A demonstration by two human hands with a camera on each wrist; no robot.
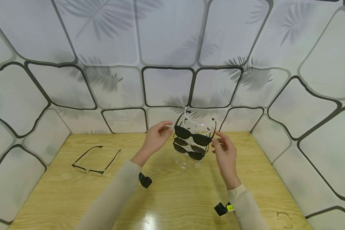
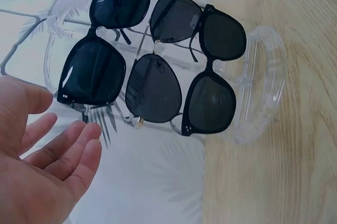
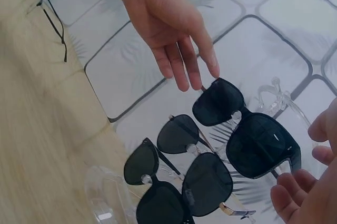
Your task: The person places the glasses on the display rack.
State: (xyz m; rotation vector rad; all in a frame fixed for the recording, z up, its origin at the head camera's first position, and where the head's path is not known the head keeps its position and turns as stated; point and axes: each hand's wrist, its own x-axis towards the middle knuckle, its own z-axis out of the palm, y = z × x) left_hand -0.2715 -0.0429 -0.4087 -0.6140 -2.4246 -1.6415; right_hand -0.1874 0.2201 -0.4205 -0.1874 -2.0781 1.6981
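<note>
Sunglasses (image 1: 192, 135) sit topmost on a clear stand (image 1: 187, 165), above two other pairs (image 1: 196, 155). On my feed, the left hand (image 1: 158, 135) hovers just beside one end, fingers loosely parted, holding nothing; the right hand (image 1: 226, 153) has thumb and fingers apart at the other end, whether touching I cannot tell.

Dark-framed, clear-lensed eyeglasses (image 1: 87, 170) on a pale yellow wood-grain tabletop (image 1: 172, 198)
Temples unfolded, pointing toward a white backdrop (image 1: 168, 86) printed with black and grey rounded outlines and feathery leaves; it rises behind and on both sides; a dark curved mark (image 1: 284, 213) stains the near right.
</note>
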